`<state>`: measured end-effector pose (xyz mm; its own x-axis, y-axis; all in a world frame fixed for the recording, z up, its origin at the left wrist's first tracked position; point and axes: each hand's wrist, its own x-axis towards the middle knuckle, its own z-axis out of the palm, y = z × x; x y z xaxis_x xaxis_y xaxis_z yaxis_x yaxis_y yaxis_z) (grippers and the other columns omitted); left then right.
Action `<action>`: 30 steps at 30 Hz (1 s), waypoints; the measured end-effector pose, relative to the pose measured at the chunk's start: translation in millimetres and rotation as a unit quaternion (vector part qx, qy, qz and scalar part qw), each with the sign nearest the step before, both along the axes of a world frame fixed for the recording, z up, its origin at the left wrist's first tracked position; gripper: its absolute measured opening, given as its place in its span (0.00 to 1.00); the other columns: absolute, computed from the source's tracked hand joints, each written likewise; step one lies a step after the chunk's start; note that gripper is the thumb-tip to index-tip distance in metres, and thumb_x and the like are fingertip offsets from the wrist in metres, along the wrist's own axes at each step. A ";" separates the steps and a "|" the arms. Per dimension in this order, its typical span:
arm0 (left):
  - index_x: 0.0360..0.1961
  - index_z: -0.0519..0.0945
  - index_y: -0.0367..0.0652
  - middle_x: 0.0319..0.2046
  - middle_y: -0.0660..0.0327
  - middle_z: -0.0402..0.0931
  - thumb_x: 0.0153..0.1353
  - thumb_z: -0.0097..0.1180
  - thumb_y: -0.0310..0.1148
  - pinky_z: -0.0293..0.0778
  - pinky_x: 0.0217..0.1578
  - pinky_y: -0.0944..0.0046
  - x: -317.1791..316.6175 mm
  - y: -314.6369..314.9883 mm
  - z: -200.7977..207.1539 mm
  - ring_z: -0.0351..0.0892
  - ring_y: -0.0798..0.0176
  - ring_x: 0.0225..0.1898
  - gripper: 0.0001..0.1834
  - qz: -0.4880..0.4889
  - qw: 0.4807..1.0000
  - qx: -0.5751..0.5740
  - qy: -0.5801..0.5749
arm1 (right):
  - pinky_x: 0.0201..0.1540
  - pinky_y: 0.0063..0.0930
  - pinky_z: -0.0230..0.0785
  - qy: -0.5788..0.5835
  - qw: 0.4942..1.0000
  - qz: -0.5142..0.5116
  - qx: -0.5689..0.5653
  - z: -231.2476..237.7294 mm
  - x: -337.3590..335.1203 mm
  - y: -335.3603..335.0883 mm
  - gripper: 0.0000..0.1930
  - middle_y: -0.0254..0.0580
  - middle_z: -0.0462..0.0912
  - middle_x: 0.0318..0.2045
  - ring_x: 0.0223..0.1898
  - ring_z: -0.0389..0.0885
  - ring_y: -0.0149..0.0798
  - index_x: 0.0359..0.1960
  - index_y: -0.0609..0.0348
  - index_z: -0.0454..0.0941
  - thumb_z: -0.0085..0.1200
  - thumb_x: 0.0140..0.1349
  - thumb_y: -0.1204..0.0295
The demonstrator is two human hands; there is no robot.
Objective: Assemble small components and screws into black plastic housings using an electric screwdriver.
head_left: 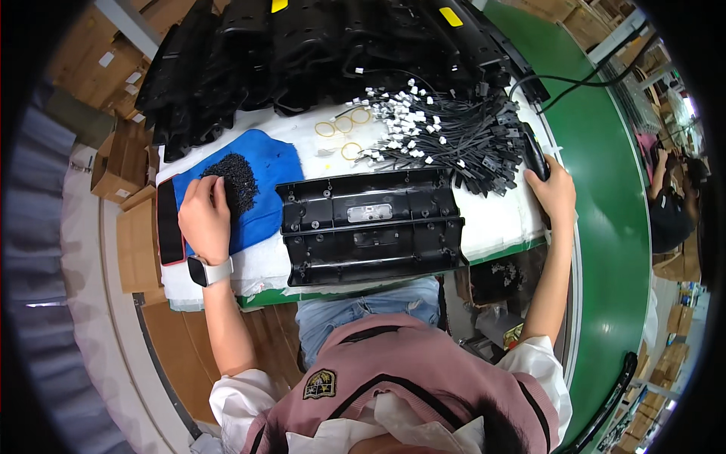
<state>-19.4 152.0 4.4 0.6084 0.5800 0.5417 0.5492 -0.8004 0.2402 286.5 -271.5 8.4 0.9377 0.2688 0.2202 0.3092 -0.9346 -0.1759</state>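
Observation:
My left hand (205, 219), with a watch on its wrist, is at the near left edge of a pile of small black screws (240, 180). Its fingers are drawn together, and whatever is between them is too small to make out. A blue cloth (276, 159) lies under the screws. At the right side of the table my right hand (556, 193) is closed around a black electric screwdriver (535, 153). Two long black plastic housings (325, 252) lie one behind the other between my hands, inner side up, with screw posts showing.
Bundled black cables (476, 140) with white connectors lie behind the housings, by several yellow rubber bands (351, 151). Large black plastic parts (318, 57) are stacked at the back. A red-edged black phone (170, 227) lies far left. A green conveyor (616, 227) runs along the right.

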 end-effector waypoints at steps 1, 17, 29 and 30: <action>0.27 0.79 0.38 0.23 0.55 0.75 0.57 0.57 0.31 0.69 0.24 0.58 0.8 0.7 -0.9 0.76 0.51 0.23 0.07 -0.008 1.000 0.011 -0.009 | 0.41 0.38 0.73 0.032 0.999 -0.005 0.023 2.3 6.9 -2.8 0.28 0.56 0.82 0.33 0.36 0.82 0.52 0.48 0.61 0.77 0.59 0.43 0.60; 0.32 0.78 0.32 0.30 0.58 0.76 0.56 0.56 0.21 0.74 0.28 0.73 39.5 -176.2 45.1 0.79 0.69 0.27 0.03 -0.414 0.680 -0.601 -0.061 | 0.28 0.30 0.71 0.258 0.303 0.540 0.742 87.5 -115.3 64.7 0.35 0.31 0.75 0.22 0.18 0.75 0.31 0.62 0.53 0.53 0.60 0.57 0.60; 0.31 0.79 0.32 0.29 0.60 0.78 0.52 0.60 0.18 0.74 0.31 0.75 36.3 -170.3 34.0 0.78 0.72 0.29 0.05 -0.385 0.684 -0.616 -0.070 | 0.27 0.27 0.71 0.242 0.275 0.545 0.754 64.4 -119.8 81.6 0.21 0.30 0.75 0.22 0.17 0.74 0.28 0.48 0.52 0.62 0.55 0.62 0.55; 0.31 0.79 0.32 0.29 0.60 0.78 0.52 0.60 0.18 0.74 0.31 0.75 36.7 -168.3 33.3 0.78 0.72 0.29 0.05 -0.385 0.685 -0.615 -0.070 | 0.28 0.28 0.71 0.251 0.267 0.549 0.751 62.9 -118.6 83.2 0.20 0.31 0.75 0.23 0.17 0.74 0.29 0.47 0.52 0.62 0.55 0.62 0.56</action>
<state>17.3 -16.3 37.8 0.9823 0.1869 0.0151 -0.0183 0.0159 0.9997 167.9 -188.3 71.3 0.4871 0.4053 0.7736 -0.1638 0.9125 -0.3749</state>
